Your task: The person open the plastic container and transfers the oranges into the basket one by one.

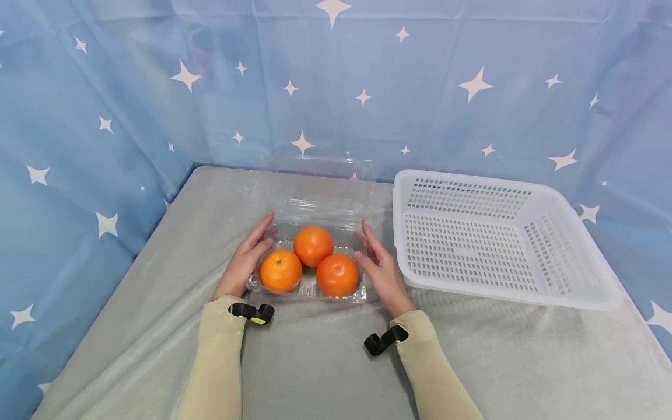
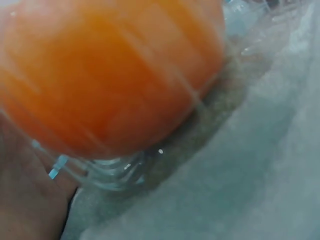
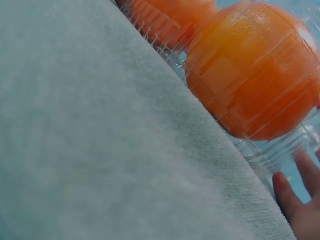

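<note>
- Clear plastic container (image 1: 310, 287) rests on the grey cloth (image 1: 315, 367), its transparent lid (image 1: 321, 195) raised on the far side.
- Three orange fruits lie inside the container: the far one (image 1: 313, 246) midway across it, the near left one (image 1: 280, 270) in its left front corner, the near right one (image 1: 338, 275) in its right front corner.
- Left hand (image 1: 244, 259) lies along the container's left side, fingers extended and not curled round anything; how firmly it touches the wall I cannot tell.
- Right hand (image 1: 382, 269) lies along the container's right side, fingers apart and loosely extended, clenched on nothing; contact with the wall is again hard to judge.
- White perforated basket (image 1: 464, 251) stands to the right of the container, beyond the right hand.
- Cream sleeves (image 1: 217, 361) reach in from the near side of the container, each with a black wrist device (image 1: 385, 340).
- Blue curtain (image 1: 430, 116) with white stars hangs behind the container.
</note>
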A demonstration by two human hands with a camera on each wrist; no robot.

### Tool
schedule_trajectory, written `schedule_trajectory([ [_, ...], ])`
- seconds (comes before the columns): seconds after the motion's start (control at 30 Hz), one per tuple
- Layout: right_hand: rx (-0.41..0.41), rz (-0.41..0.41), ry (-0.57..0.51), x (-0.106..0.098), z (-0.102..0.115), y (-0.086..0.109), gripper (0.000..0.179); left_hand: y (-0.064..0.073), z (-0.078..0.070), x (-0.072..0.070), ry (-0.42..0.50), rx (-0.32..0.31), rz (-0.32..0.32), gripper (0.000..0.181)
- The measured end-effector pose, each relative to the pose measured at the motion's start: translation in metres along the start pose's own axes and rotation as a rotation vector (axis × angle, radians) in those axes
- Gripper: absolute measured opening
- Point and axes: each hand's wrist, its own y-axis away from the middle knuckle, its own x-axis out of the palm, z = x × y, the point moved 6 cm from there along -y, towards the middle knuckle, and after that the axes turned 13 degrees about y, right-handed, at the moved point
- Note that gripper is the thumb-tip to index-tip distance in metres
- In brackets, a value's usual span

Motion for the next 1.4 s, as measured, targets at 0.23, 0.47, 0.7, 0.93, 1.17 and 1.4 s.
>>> schedule_trajectory([
  [0.23,-0.003,0.008,-0.02,0.001,-0.006,0.007,0.066,0.001,0.026,-0.006,0.001,-0.015,-0.007,0.05],
  [0.47,-0.023,0.005,-0.063,0.004,-0.007,0.008,0.071,0.002,0.025,-0.007,0.012,-0.001,0.002,0.05],
  [0.7,0.006,0.003,-0.016,0.002,-0.007,0.004,0.074,-0.001,0.022,-0.009,-0.002,-0.011,-0.021,0.048],
  [0.93,-0.027,0.001,-0.016,0.001,-0.002,0.0,0.072,-0.001,0.006,-0.004,0.0,-0.009,-0.009,0.051],
  [1.17,-0.038,-0.001,-0.011,0.0,-0.001,-0.002,0.069,0.003,-0.005,0.002,0.019,-0.014,-0.008,0.054],
  [1.4,-0.028,-0.003,0.002,0.0,-0.001,-0.001,0.07,0.002,-0.003,0.002,0.006,-0.023,-0.018,0.053],
])
